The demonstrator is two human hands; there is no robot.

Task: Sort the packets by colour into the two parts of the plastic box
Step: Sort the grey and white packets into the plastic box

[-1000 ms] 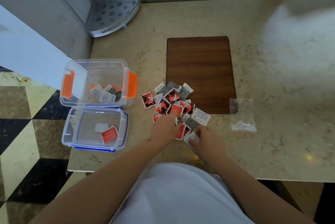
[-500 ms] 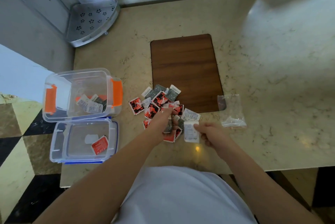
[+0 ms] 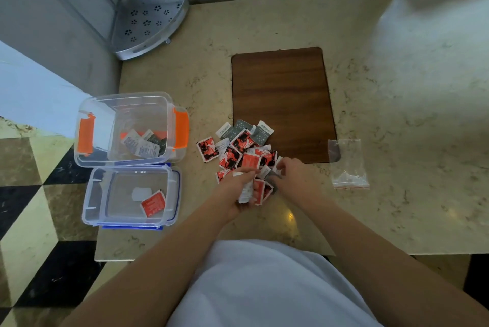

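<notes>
- Sorting is being carried on at a marble counter [image 3: 397, 88], with the pile of packets [image 3: 238, 146] lying at centre frame, partly on the wooden board [image 3: 280, 93].
- A white packet [image 3: 244, 191] and a red packet [image 3: 260, 190] are being held together in the curled fingers of the left hand [image 3: 238, 191], at the pile's lower edge.
- A packet at the pile's lower right is being pinched by the right hand [image 3: 293, 176]; its colour cannot be told.
- The box tub [image 3: 127, 128], already holding white and grey packets, is lying left of the pile, in the middle left of the frame; the lid [image 3: 132, 197], holding one red packet, is lying just below it.
- Both parts are judged nearer the left hand, so a leftward carry is being called for: up-left for white, straight left for red.
- No obstacle is being seen across that stretch of counter.
- A clear bag [image 3: 348, 165] is lying right of the board; a metal corner shelf [image 3: 148, 25] is standing at upper left.
</notes>
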